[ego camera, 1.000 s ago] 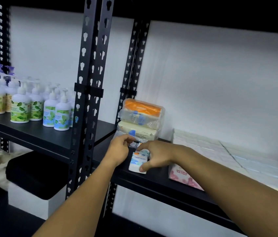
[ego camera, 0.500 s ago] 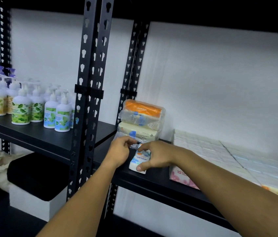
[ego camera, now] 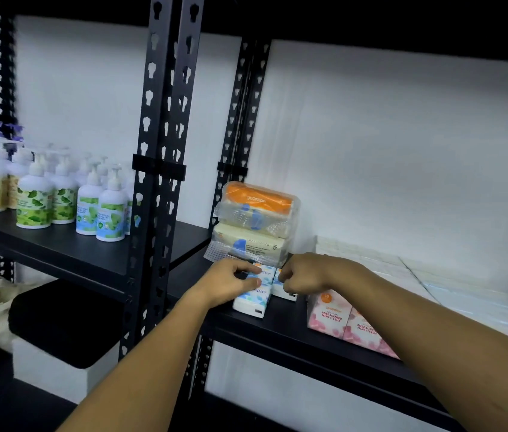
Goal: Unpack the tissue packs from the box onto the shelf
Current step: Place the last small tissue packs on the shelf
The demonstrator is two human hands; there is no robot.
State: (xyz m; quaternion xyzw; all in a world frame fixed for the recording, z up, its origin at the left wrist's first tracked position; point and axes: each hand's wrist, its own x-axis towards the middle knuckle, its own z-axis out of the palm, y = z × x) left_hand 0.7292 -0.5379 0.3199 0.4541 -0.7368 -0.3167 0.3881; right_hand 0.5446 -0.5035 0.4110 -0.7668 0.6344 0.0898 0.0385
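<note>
My left hand (ego camera: 226,283) grips the blue-leaf tissue pack (ego camera: 254,294) at the shelf (ego camera: 293,332) front edge, squaring it up, while my right hand (ego camera: 301,275) pinches its neighbour (ego camera: 282,286), apparently by the top, so both stand together before the stacked packs (ego camera: 254,226).

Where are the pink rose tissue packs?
The pink packs sit at the shelf's front edge, just right of the right hand.
</note>
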